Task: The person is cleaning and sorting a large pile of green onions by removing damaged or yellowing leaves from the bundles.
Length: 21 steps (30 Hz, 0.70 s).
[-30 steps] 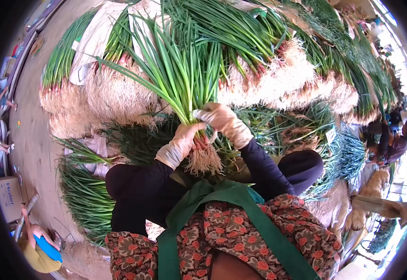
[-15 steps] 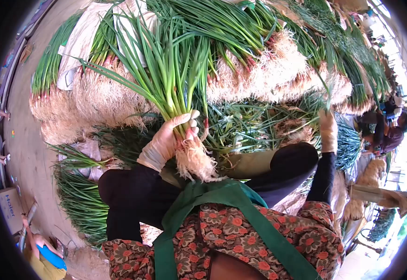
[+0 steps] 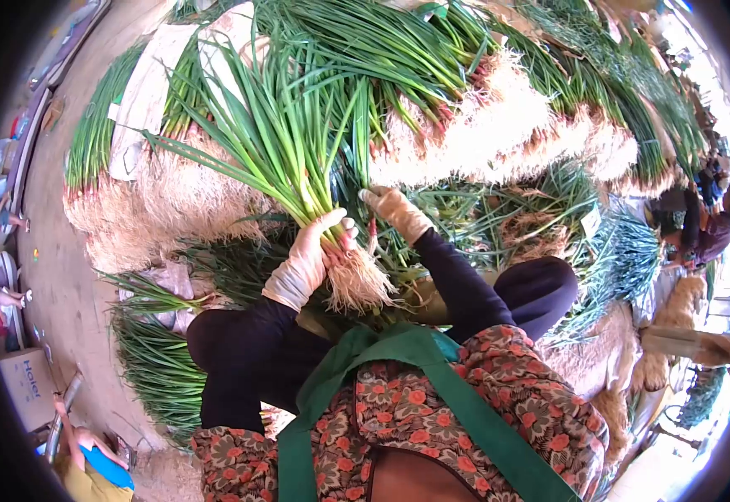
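Observation:
My left hand [image 3: 308,255], in a pale glove, is closed around a bunch of green onions [image 3: 302,180] just above its roots. The leaves fan up and left, and the pale roots [image 3: 361,283] hang below the fist. My right hand [image 3: 394,211], gloved too, is at the bunch's right side. Its fingers are bent together at a single green onion stalk [image 3: 372,233] with a reddish base that stands apart from the others. The fingertips partly hide where they meet that stalk.
Rows of green onions with bushy roots [image 3: 499,125] lie ahead. Loose leaves [image 3: 474,205] cover the ground beyond my knees. More green onions [image 3: 160,372] lie at left, near a cardboard box [image 3: 28,385]. A wooden bar [image 3: 691,343] is at right, and other people sit at the right edge.
My right hand has come in from the far right, where a thin leaf was at its fingers, to the bunch's right side. The left hand keeps its hold on the bunch.

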Each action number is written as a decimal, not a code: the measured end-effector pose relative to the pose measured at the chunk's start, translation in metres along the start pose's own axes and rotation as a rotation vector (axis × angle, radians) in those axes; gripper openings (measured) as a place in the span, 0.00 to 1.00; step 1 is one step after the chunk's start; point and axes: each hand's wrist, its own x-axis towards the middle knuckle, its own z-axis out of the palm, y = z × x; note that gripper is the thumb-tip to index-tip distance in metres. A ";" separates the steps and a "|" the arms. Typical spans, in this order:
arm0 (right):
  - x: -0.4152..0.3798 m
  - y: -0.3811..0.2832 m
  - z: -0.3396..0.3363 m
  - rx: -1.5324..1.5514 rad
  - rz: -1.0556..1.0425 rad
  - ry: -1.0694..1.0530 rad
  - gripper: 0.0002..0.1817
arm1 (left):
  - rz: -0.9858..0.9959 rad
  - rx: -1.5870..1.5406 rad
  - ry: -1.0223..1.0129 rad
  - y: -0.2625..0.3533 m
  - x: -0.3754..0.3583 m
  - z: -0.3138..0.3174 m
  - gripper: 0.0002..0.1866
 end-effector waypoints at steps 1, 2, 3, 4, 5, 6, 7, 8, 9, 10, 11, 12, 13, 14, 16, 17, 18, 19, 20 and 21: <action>0.011 -0.004 0.004 0.018 0.022 -0.005 0.19 | -0.037 0.031 0.149 -0.001 0.002 -0.006 0.10; 0.017 -0.008 0.008 0.035 0.051 -0.015 0.18 | -0.059 0.131 0.137 0.000 0.000 -0.008 0.12; 0.017 -0.023 0.006 -0.026 0.124 -0.043 0.18 | -0.080 0.232 0.124 0.003 -0.004 -0.009 0.15; 0.012 -0.033 0.015 0.028 0.035 0.078 0.17 | -0.127 0.324 0.098 0.006 -0.008 -0.009 0.18; 0.011 -0.035 0.019 0.032 -0.035 0.024 0.17 | -0.126 0.372 0.151 0.004 -0.005 -0.006 0.23; 0.008 -0.036 0.023 0.037 -0.103 -0.034 0.17 | -0.209 0.394 0.200 0.004 -0.005 -0.006 0.21; 0.003 -0.037 0.027 -0.102 -0.281 -0.002 0.17 | -0.173 0.405 0.216 0.003 -0.006 -0.004 0.20; -0.002 -0.036 0.030 -0.244 -0.455 0.058 0.17 | -0.137 0.423 0.229 0.001 -0.006 -0.002 0.20; -0.012 -0.056 0.022 0.201 -0.077 -0.088 0.17 | -0.080 0.367 0.214 -0.002 -0.005 0.000 0.19; -0.020 -0.077 0.012 0.638 0.309 -0.229 0.18 | -0.023 0.313 0.197 -0.004 -0.005 0.003 0.18; -0.022 -0.071 0.017 0.703 0.351 -0.168 0.18 | 0.034 0.260 0.179 -0.005 -0.005 0.004 0.17; -0.022 -0.055 0.025 0.768 0.395 -0.105 0.18 | 0.044 0.189 0.078 -0.007 -0.005 0.002 0.16; -0.023 -0.039 0.031 0.833 0.437 -0.041 0.18 | 0.054 0.119 -0.024 -0.009 -0.004 -0.001 0.15; -0.025 -0.033 0.028 0.991 0.450 -0.056 0.19 | 0.066 0.049 -0.126 -0.007 -0.005 0.001 0.14; -0.022 -0.021 0.030 1.260 0.481 -0.281 0.23 | 0.072 0.020 -0.117 -0.005 -0.008 0.004 0.14; -0.031 -0.061 0.017 1.233 0.561 -0.371 0.25 | 0.034 0.025 -0.094 -0.008 -0.006 -0.004 0.15; -0.031 -0.075 0.014 1.345 0.476 -0.524 0.25 | -0.004 0.026 -0.074 -0.011 -0.005 -0.007 0.15; -0.026 -0.079 0.011 1.222 0.526 -0.510 0.24 | 0.025 -0.002 -0.012 -0.005 -0.019 0.016 0.18; -0.022 -0.082 0.011 1.098 0.569 -0.498 0.23 | 0.019 -0.048 -0.055 -0.004 -0.020 0.016 0.21; -0.019 -0.088 0.016 1.210 0.594 -0.355 0.20 | 0.012 -0.059 -0.130 -0.002 -0.018 0.013 0.19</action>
